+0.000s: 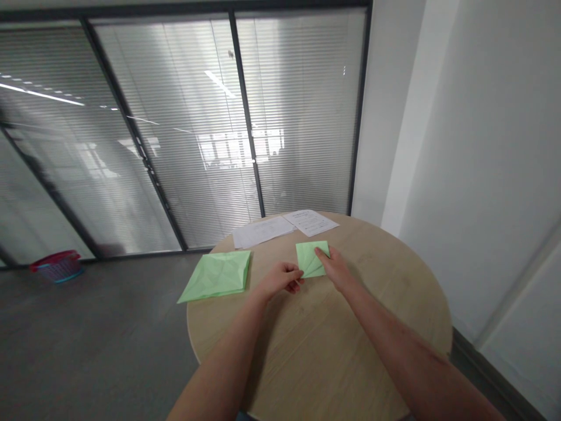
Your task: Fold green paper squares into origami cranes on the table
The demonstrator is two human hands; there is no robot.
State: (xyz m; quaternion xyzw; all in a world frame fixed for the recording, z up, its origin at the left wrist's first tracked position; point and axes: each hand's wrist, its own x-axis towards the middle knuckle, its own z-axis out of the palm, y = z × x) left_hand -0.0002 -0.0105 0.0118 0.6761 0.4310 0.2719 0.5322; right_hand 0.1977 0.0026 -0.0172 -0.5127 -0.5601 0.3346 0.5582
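A small folded square of light green paper (310, 257) is held just above the round wooden table, crease lines running across its face. My left hand (284, 278) pinches its lower left corner between thumb and forefinger, the other fingers curled below. On the right side, my right hand (334, 266) grips the same paper, thumb on top and the other fingers mostly hidden behind it. To the left lies a stack of larger green paper sheets (219, 273), creased on top, with one corner jutting past the table edge.
Several white printed sheets, including a left one (263, 231) and a right one (311, 222), lie at the far edge of the round table (315, 351). A red and blue plastic basket (59, 267) stands on the floor at left. Glass partitions with blinds (302, 117) rise behind; a white wall (491, 146) stands at right.
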